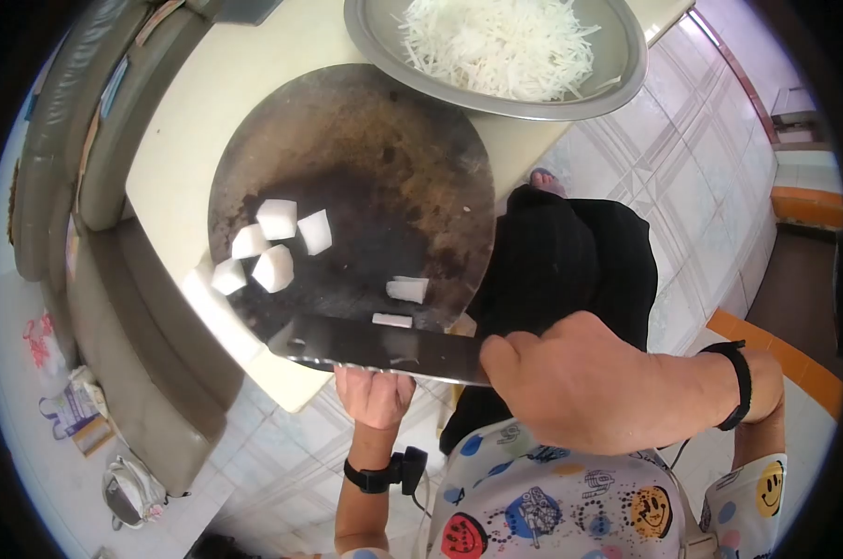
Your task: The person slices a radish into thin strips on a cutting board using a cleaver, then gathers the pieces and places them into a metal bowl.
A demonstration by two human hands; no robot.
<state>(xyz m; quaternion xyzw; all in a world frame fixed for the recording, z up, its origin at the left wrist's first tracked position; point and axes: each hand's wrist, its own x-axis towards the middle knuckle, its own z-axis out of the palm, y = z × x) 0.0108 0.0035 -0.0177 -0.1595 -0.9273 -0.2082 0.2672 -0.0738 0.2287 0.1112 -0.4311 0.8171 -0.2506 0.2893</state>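
Observation:
My right hand (561,382) is wrapped round the handle of a cleaver (384,348), whose broad dark blade reaches left across the near edge of a round, worn chopping board (365,224). Just behind the blade, my left hand (376,397) is curled up at the board's edge. The blade hides its fingertips and anything in them. Two small white vegetable pieces lie in front of the blade: a block (407,290) and a thin slice (392,320). Several larger white chunks (274,268), which look like white radish, sit in a group on the left of the board.
A metal bowl (626,70) with white shreds (496,47) stands at the far right table corner. The pale table (174,158) has an edge close to the board. A sofa (142,345) is on the left, with bags (128,494) on the floor.

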